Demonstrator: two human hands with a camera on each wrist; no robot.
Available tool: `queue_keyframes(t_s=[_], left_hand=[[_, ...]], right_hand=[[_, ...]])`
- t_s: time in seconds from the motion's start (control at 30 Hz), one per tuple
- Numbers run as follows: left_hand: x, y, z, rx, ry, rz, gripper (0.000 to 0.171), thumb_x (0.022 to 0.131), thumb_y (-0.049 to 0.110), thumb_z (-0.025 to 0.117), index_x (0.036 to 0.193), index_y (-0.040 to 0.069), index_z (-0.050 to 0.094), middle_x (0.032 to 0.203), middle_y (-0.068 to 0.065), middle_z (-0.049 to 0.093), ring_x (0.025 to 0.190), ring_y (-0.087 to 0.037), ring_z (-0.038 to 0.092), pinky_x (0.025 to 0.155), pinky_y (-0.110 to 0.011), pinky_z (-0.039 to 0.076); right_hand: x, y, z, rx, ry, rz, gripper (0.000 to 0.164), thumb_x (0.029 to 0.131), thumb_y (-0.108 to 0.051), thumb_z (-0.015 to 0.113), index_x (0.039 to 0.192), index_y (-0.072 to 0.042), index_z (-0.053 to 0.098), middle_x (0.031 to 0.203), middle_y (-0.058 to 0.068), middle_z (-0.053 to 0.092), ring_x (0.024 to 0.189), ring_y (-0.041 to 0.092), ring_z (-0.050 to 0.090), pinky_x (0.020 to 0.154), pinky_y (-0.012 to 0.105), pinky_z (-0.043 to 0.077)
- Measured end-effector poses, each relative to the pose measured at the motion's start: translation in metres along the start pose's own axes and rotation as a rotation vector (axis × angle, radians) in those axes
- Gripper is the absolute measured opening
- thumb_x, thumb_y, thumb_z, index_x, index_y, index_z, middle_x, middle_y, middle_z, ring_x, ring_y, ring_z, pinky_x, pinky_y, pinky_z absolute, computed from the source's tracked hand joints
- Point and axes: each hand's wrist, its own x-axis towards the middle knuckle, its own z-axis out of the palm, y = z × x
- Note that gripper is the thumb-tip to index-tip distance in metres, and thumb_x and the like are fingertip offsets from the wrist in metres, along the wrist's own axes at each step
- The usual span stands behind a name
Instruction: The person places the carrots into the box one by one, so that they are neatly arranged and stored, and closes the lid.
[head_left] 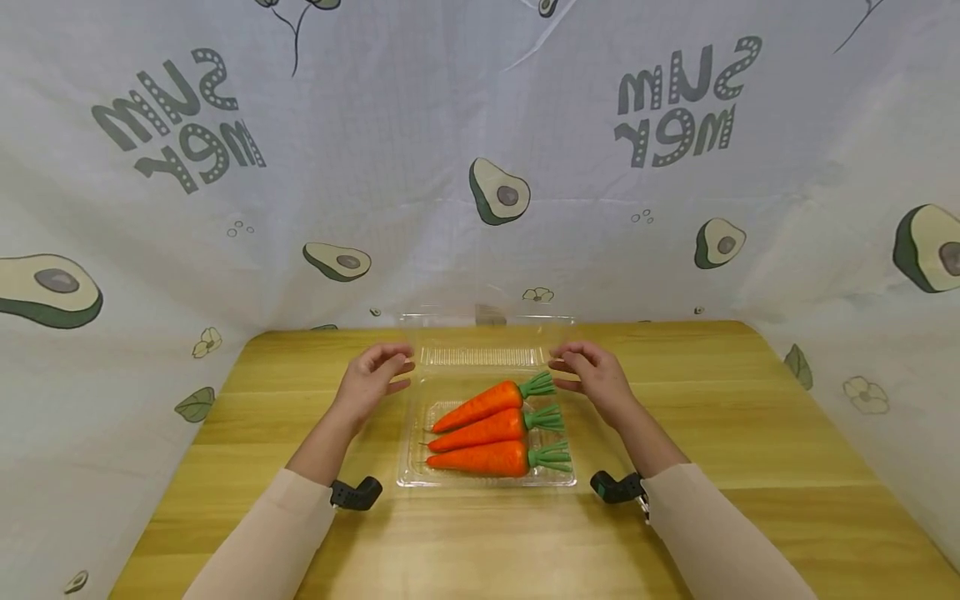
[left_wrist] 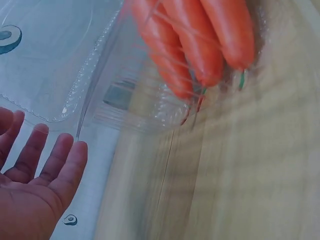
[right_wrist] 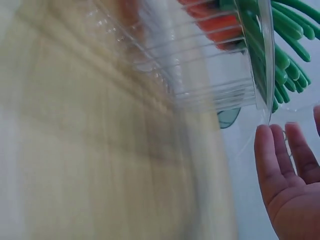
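Note:
A clear plastic clamshell container [head_left: 487,485] sits on the table in the head view, its transparent lid [head_left: 450,357] raised at the back. In the base, three orange carrots lie side by side with leafy green tops to the right: a back carrot [head_left: 480,406], a middle carrot [head_left: 480,432] and a front carrot [head_left: 480,458]. My left hand [head_left: 372,377] is at the container's back left, fingers extended, fingertips [left_wrist: 79,147] right at the clear plastic edge. At the back right, my right hand [head_left: 597,379] mirrors it, fingertips [right_wrist: 263,132] by the rim below the green tops.
A wood-grain table [head_left: 480,542] carries the container. Close behind and along both sides hangs a white cloth [head_left: 420,167] printed with avocados and lettering. Black wrist cameras, left camera [head_left: 357,493] and right camera [head_left: 617,487], stick out inward near the container's front corners.

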Motion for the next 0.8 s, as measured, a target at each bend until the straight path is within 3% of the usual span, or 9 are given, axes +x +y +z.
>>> queue_keyframes(t_s=[0.17, 0.27, 0.37, 0.5, 0.8], left_hand=[[-0.009, 0.001, -0.001, -0.029, -0.024, -0.049, 0.053, 0.111, 0.041, 0.042, 0.136, -0.004, 0.052, 0.147, -0.023, 0.05, 0.138, -0.04, 0.053, 0.109, -0.052, 0.05], [-0.014, 0.003, -0.001, -0.039, -0.042, -0.084, 0.062, 0.109, 0.049, 0.04, 0.139, -0.004, 0.049, 0.151, -0.021, 0.046, 0.141, -0.04, 0.049, 0.112, -0.054, 0.048], [-0.019, 0.003, -0.001, -0.042, -0.062, -0.109, 0.065, 0.108, 0.053, 0.041, 0.141, -0.003, 0.047, 0.155, -0.019, 0.039, 0.144, -0.041, 0.046, 0.114, -0.054, 0.046], [-0.025, 0.004, 0.0, -0.041, -0.08, -0.128, 0.063, 0.108, 0.051, 0.042, 0.14, -0.003, 0.046, 0.159, -0.018, 0.035, 0.142, -0.042, 0.047, 0.113, -0.053, 0.048], [-0.044, 0.001, 0.003, -0.044, -0.095, -0.145, 0.057, 0.107, 0.044, 0.05, 0.15, 0.006, 0.044, 0.155, -0.017, 0.045, 0.138, -0.039, 0.052, 0.106, -0.045, 0.056]], right_hand=[[-0.007, 0.001, 0.001, 0.014, -0.021, 0.032, 0.05, 0.112, -0.036, 0.037, 0.132, 0.007, 0.054, 0.14, 0.027, 0.053, 0.132, 0.037, 0.058, 0.093, 0.033, 0.062], [-0.01, 0.001, 0.002, 0.021, -0.042, 0.036, 0.053, 0.112, -0.037, 0.034, 0.137, 0.007, 0.05, 0.145, 0.027, 0.05, 0.137, 0.043, 0.052, 0.094, 0.034, 0.061], [-0.014, 0.0, 0.002, 0.034, -0.056, 0.049, 0.052, 0.112, -0.036, 0.035, 0.139, 0.006, 0.049, 0.145, 0.026, 0.049, 0.132, 0.039, 0.056, 0.095, 0.036, 0.061], [-0.021, -0.002, 0.002, 0.04, -0.068, 0.066, 0.047, 0.111, -0.033, 0.041, 0.135, 0.006, 0.049, 0.14, 0.02, 0.052, 0.121, 0.023, 0.06, 0.095, 0.035, 0.061], [-0.042, -0.006, 0.001, 0.007, -0.092, 0.089, 0.049, 0.11, -0.031, 0.045, 0.144, 0.003, 0.045, 0.135, 0.016, 0.054, 0.109, 0.013, 0.061, 0.091, 0.031, 0.062]])
